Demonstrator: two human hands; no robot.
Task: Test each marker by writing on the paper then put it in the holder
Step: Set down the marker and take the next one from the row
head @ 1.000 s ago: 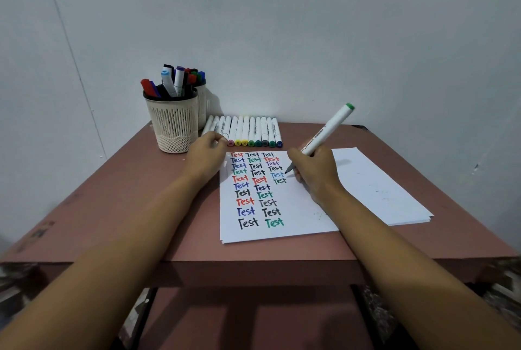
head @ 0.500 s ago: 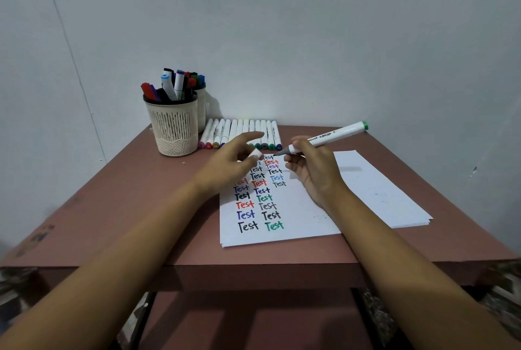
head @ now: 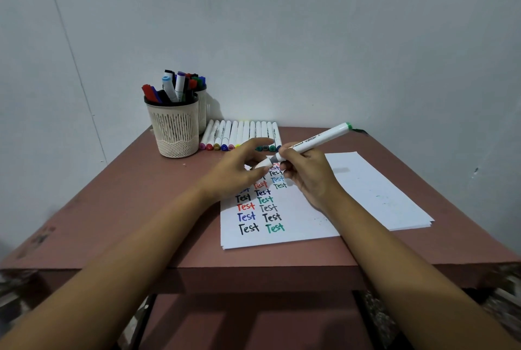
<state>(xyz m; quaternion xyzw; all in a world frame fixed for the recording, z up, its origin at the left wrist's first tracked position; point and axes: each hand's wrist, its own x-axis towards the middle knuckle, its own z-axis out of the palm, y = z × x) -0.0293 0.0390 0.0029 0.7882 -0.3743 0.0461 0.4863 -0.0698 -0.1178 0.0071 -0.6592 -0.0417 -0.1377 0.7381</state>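
Marker [head: 313,142], white with a green end, sits in the right hand [head: 307,173], whose fingers curl round the barrel near its tip; the barrel slants up and away to the right. The left hand [head: 236,172] pinches a white cap [head: 263,164] against that tip, its index finger stretched out above. Both hands hover over the paper [head: 282,234], which carries rows of "Test". Half a second ago cap and tip were apart; a second ago the tip touched the sheet. Beyond the fingers lies a row of markers [head: 242,133]. Farther off, left of the left hand, stands the holder [head: 174,132], full of pens.
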